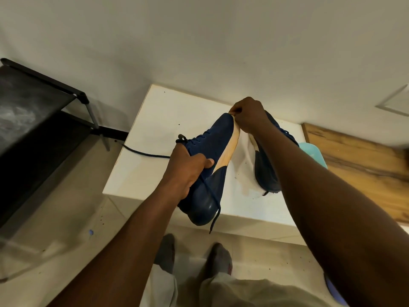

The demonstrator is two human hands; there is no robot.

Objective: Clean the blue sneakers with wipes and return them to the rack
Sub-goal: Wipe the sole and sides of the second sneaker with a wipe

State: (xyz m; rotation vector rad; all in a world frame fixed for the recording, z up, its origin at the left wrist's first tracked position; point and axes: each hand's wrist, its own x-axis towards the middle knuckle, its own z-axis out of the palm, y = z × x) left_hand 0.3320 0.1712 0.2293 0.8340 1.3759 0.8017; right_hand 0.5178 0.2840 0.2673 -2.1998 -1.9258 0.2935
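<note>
one blue sneaker (205, 167), tan sole

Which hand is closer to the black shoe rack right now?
Left. The left hand, gripping a blue sneaker, is on the side toward the rack. The right hand, pinching a wipe, is farther across the white table.

Overall light: dim, warm, indoor; no lamp was in view.
Brightest area: the white table (155, 120) top, centre, evenly lit without glare.
Darkest area: the black rack (33, 111) at 9 o'clock, shelf detail mostly lost.
Shadows: soft; the right hand (249, 117) and forearm were underexposed, and the blue sneaker (208, 156) showed a faint sheen at its heel.
Distortion: wide-angle bowing of the table and rack edges towards the frame borders.
Focus: centre fairly sharp; 7 o'clock corner smeared and blurred.
</note>
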